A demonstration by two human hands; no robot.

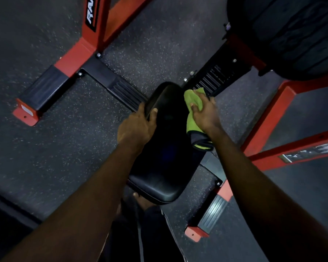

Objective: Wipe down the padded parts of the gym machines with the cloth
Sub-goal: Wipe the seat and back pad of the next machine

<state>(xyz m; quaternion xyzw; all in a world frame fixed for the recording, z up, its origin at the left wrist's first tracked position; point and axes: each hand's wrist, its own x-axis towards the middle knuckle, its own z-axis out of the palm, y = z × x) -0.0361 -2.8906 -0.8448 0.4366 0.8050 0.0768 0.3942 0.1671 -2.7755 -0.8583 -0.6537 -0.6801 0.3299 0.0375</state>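
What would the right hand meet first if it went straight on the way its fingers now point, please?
The right hand presses the green cloth against the black pad. Going straight on, it would probably run off the pad's far end onto the ribbed black step below, though depth is unclear.

Using the seat pad (159, 152) as the reference for everything. My left hand (136, 127) grips its left edge up near the far end, thumb on top. My right hand (204, 114) is on its right side, pressing the cloth (193, 103) against that edge, and the cloth's tail hangs down the side. Just past the pad's far end lies a ribbed step plate (214, 78). A frame upright (92, 40) stands well off to the far left, weight plates (292, 35) off to the far right. My foot (143, 202) pokes out under the near end.
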